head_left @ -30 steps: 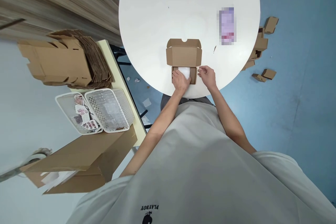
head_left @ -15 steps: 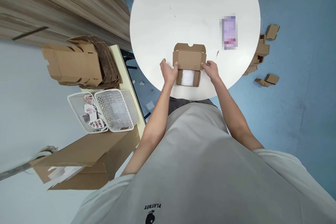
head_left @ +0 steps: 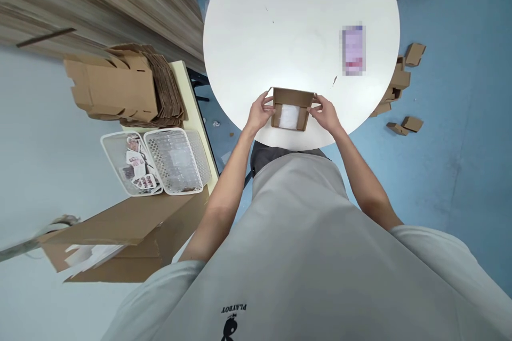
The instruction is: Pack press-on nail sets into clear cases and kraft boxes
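One left hand [head_left: 261, 114] and one right hand [head_left: 326, 114], set apart, grip opposite ends of an open cardboard box [head_left: 294, 97] on a round table [head_left: 304, 21]; a white packet [head_left: 288, 116] lies inside.

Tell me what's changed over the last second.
The lid, laid back before, has swung up toward the person. The left grip has left the white packet for the lid's left side; the right grip is now at its right side. Unchanged: the packet inside the box, the cardboard stack.
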The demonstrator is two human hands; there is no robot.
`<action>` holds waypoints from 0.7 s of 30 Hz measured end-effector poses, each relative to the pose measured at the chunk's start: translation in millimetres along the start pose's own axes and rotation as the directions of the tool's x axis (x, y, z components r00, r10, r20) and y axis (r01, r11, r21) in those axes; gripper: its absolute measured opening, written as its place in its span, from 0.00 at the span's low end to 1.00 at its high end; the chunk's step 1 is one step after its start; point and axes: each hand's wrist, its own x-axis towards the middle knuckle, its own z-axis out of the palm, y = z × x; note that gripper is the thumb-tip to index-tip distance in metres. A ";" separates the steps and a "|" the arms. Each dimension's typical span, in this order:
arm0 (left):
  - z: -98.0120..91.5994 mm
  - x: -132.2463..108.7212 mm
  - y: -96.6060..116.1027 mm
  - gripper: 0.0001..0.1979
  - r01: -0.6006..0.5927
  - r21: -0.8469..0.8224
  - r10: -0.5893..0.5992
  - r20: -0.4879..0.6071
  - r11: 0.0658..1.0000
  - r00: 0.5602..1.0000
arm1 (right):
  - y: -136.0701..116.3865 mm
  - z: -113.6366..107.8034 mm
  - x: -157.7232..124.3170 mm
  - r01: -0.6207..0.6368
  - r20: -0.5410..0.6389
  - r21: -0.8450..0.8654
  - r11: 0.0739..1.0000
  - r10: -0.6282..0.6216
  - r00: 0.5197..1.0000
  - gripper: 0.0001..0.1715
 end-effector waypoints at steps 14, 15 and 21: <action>2.9 -83.2 -29.5 0.44 0.012 0.080 -0.008 -0.047 0.997 0.999 | 15.2 10.5 -83.4 0.085 0.207 -0.312 0.946 -0.019 0.978 0.37; 2.9 -86.5 -29.2 0.45 0.014 0.081 -0.010 -0.047 0.997 0.999 | 15.9 10.7 -85.0 0.088 0.215 -0.307 0.948 -0.021 0.976 0.37; 7.9 -87.5 -25.0 0.43 0.029 0.033 -0.027 -0.045 0.999 0.999 | 11.6 17.1 -75.3 0.100 0.175 -0.320 0.942 -0.045 0.984 0.38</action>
